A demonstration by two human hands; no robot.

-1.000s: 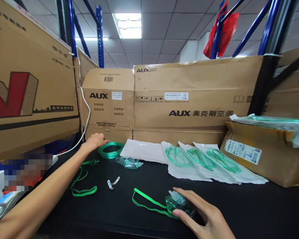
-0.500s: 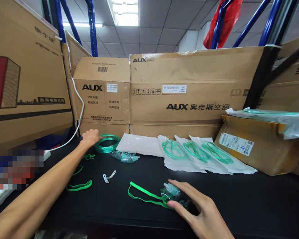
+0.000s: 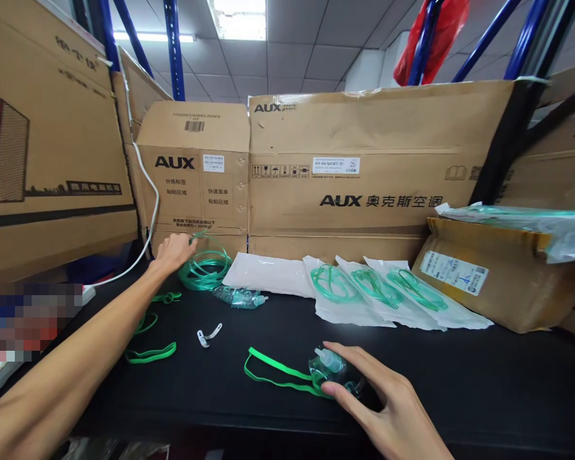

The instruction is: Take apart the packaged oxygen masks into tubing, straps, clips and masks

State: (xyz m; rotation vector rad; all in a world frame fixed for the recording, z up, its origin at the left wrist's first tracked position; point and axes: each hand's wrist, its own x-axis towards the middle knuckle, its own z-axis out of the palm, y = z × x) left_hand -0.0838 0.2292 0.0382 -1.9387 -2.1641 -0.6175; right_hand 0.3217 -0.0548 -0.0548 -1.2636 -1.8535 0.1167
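Note:
At the back left, my left hand [image 3: 173, 250] is closed on a strand of green oxygen tubing [image 3: 205, 275], lifting part of the coil off the black table. My right hand [image 3: 388, 396] grips a clear green oxygen mask [image 3: 319, 365] near the front, thumb and fingers around its sides. From this mask a bright green elastic strap [image 3: 278, 366] loops out to the left. A second clear mask [image 3: 239, 298] lies beside the coil. Between my arms rest thin metal strips [image 3: 209, 335]. Near my left forearm lies a green elastic strap loop [image 3: 151, 353], with more green pieces behind it.
A white packet [image 3: 268, 275] and several bags of coiled tubing [image 3: 378, 313] line the back. An open carton [image 3: 489, 294] stands at the right with bagged items on top. Large cardboard panels [image 3: 374, 140] wall off the back. A white cable [image 3: 154, 198] hangs at the left.
My left hand has risen slightly and pulled a strand up, so the coil's loops have loosened and spread. My right hand keeps its hold on the mask. The view has shifted slightly.

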